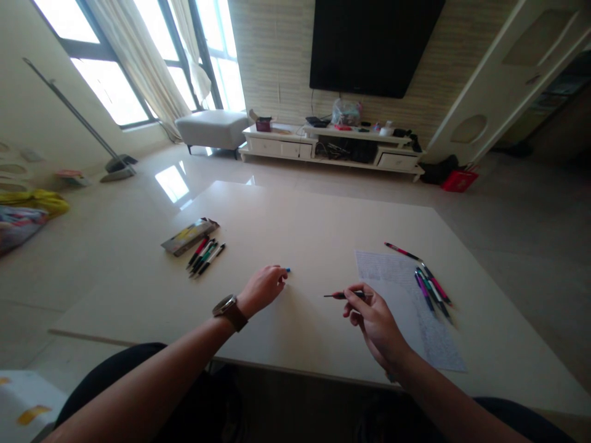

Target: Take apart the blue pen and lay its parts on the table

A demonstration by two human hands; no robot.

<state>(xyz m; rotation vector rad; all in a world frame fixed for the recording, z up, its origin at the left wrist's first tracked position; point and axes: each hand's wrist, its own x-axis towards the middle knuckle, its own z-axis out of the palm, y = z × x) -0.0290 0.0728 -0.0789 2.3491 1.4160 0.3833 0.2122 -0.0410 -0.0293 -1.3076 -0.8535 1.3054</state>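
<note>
My left hand (268, 284), with a watch on its wrist, is over the middle of the white table (295, 227). Its fingers are curled together on a small blue piece (289, 270), of which only the end shows. Between the thumb and fingers of my right hand (372, 314) is a slim dark pen (340, 295), held nearly level. A thin dark rod, like a refill, sticks out of its left end. Under and beyond that hand lies a sheet of paper (438, 341) covered in writing. Several pens (434, 286) rest on the paper's right edge.
At the table's left, several pens (205, 257) lie beside a long opened box (190, 236). One red and black pen (402, 251) lies at the paper's far edge. Past the table stand a low white TV cabinet (281, 147) and a grey stool (212, 130).
</note>
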